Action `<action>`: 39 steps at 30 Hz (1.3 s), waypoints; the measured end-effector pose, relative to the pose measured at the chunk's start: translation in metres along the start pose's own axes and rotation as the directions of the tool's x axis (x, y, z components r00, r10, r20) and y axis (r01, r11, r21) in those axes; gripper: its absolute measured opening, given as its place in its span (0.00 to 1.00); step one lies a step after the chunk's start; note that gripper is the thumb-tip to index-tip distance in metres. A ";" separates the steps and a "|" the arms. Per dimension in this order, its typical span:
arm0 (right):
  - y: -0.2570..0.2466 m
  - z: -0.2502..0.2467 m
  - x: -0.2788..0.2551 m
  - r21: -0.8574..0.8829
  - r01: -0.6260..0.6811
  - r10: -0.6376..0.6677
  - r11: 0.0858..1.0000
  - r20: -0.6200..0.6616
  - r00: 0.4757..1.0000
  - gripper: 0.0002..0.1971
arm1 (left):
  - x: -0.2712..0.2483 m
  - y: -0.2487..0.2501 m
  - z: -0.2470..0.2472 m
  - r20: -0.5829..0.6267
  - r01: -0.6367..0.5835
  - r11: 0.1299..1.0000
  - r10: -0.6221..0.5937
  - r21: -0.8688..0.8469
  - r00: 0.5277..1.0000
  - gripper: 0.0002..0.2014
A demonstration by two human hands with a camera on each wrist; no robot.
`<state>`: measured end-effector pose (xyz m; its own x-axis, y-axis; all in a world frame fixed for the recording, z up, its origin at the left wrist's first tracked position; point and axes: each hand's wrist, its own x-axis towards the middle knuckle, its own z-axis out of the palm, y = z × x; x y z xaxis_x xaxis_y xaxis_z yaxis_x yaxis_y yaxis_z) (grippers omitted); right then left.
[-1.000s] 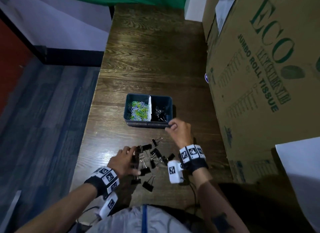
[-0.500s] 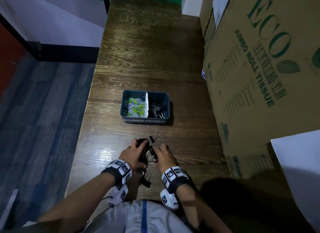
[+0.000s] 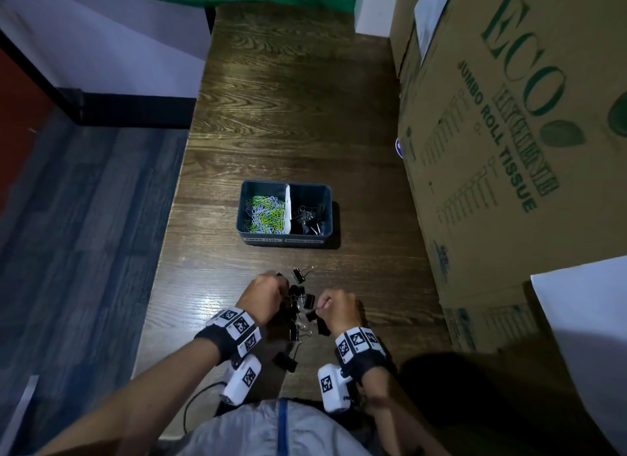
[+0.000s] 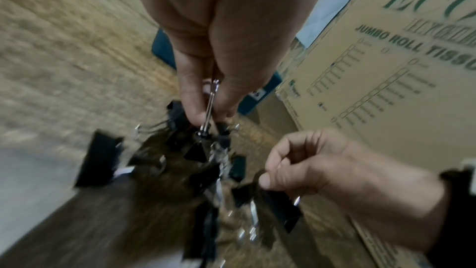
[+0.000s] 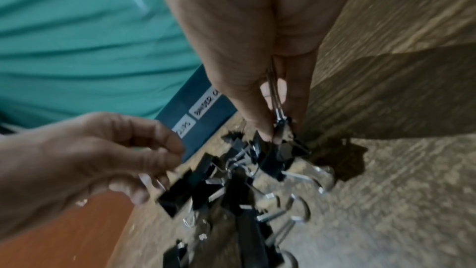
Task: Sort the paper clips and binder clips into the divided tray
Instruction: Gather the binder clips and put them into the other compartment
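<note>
Near the table's (image 3: 237, 123) front edge, the left hand (image 3: 263, 294) and right hand (image 3: 339, 308) each pinch a light, stiff binder clip (image 4: 206, 127) by its slippery wire handle.

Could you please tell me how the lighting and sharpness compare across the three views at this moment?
Head view: dim but fairly sharp, with glare on the table left of the left hand and wide-angle bending of the cardboard box. Left wrist view: brighter, with motion smear on the binder clips. Right wrist view: likewise smeared, with a hard shadow beside the right hand.
</note>
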<state>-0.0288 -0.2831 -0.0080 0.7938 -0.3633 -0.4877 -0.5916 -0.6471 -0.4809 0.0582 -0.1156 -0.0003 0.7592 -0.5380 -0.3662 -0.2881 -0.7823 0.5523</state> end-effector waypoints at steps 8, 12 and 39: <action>-0.022 -0.036 0.003 0.133 -0.023 0.040 0.991 -0.119 0.992 0.09 | 0.053 0.062 -0.085 -0.306 -0.168 0.974 0.115 -0.151 0.945 0.10; -0.054 -0.069 0.018 0.168 0.060 -0.021 0.984 -0.227 0.974 0.11 | 0.076 0.079 -0.107 -0.346 -0.137 0.928 0.009 -0.347 0.938 0.07; -0.016 0.009 0.016 -0.337 0.173 -0.057 0.925 0.327 0.943 0.72 | -0.007 -0.023 0.019 0.240 -0.059 0.900 -0.052 0.432 0.969 0.65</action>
<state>-0.0079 -0.2725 -0.0147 0.7367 -0.0870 -0.6706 -0.3630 -0.8876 -0.2836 0.0490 -0.1000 -0.0247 0.6109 -0.5565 -0.5631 -0.5559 -0.8080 0.1955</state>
